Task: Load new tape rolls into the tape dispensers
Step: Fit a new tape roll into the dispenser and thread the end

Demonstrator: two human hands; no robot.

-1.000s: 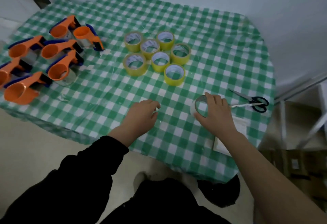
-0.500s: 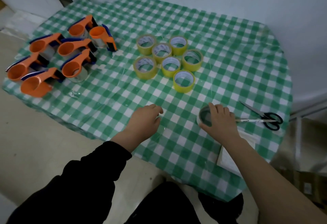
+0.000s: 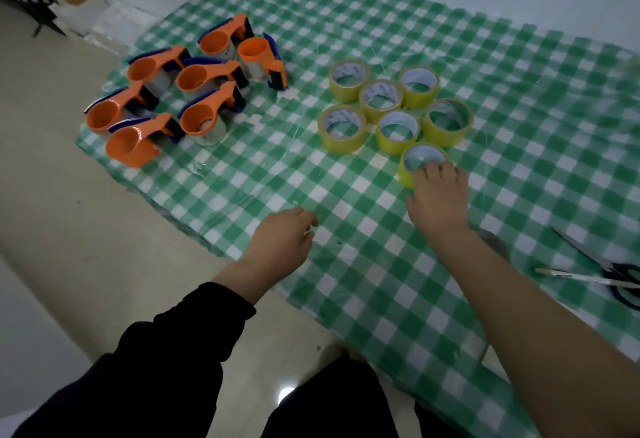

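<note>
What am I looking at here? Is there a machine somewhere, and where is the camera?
No machine: these are a person's two bare hands, filmed by one camera worn on their head, looking down. A green checked tablecloth carries a cluster of orange tape dispensers on the left, seven yellow tape rolls in the middle, and scissors at the right edge. The right hand curls its fingers over the rim of the nearest roll, which stands on the cloth. The left hand is loosely curled near the table's edge and holds nothing that I can see.
</note>
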